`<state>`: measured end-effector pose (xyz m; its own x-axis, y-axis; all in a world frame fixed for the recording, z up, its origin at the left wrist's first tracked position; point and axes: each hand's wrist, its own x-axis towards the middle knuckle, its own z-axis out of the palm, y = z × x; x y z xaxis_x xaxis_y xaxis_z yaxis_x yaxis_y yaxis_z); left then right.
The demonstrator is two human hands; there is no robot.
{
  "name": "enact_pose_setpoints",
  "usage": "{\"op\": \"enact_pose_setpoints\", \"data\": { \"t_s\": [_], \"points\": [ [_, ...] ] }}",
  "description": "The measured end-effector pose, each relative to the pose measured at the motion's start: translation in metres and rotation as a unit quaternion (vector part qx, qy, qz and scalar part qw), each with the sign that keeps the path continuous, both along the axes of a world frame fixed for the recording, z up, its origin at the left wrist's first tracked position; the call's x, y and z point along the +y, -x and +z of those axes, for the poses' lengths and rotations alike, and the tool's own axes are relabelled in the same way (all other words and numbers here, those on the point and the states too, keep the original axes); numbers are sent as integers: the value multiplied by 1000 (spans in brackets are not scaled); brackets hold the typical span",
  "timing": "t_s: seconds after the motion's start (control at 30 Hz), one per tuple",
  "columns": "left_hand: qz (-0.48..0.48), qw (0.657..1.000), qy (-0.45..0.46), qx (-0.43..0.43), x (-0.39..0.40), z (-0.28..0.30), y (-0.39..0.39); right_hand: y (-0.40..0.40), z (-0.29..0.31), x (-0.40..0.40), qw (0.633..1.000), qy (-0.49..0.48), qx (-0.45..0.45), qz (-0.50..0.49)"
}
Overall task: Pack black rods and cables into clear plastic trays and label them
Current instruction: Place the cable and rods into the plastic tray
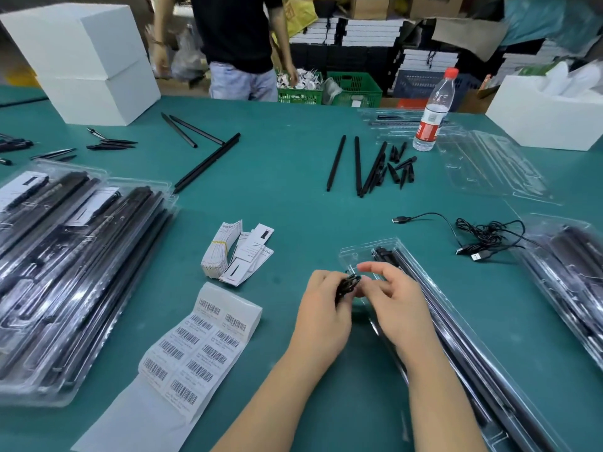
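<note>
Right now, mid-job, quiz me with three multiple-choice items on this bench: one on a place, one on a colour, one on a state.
1. Where do the barcode labels lie?
A. left of the hands
B. in the open tray
C. beside the bottle

2. What colour is the water bottle cap?
A. blue
B. red
C. white

3. What do the left hand and right hand hold?
A. a label
B. nothing
C. a coiled black cable

Answers: 1 A, the sheet lies left of both hands. 2 B, the cap is red. 3 C, fingers pinch the coil over the open tray.

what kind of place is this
Most likely a small packing workshop or warehouse: stacks of filled trays on a green table, a barcode label sheet, and boxed stock piled behind.
</note>
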<state>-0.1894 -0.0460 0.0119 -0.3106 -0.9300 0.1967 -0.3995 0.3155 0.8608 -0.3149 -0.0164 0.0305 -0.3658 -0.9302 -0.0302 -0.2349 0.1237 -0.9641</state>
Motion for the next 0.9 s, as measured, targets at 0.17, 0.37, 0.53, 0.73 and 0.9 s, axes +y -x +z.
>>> {"op": "enact_pose_setpoints", "data": {
  "t_s": [0.17,0.37,0.53,0.73,0.9],
  "points": [
    [57,995,-49,71,-1,-4,3,-9,-2,-1,997,34,-27,-57],
    [149,956,-190,163,-20,-4,-4,-4,-7,-1,970,-10,209,-120],
    [133,964,-219,69,-27,-10,-6,-7,-10,1,894,-182,404,-68],
    [70,976,-185,-94,-32,-7,-2,-3,-13,3,866,-242,436,-23],
    [43,957,-136,-253,-36,4,11,0,-10,4,864,-242,441,-8]
  ]
}}
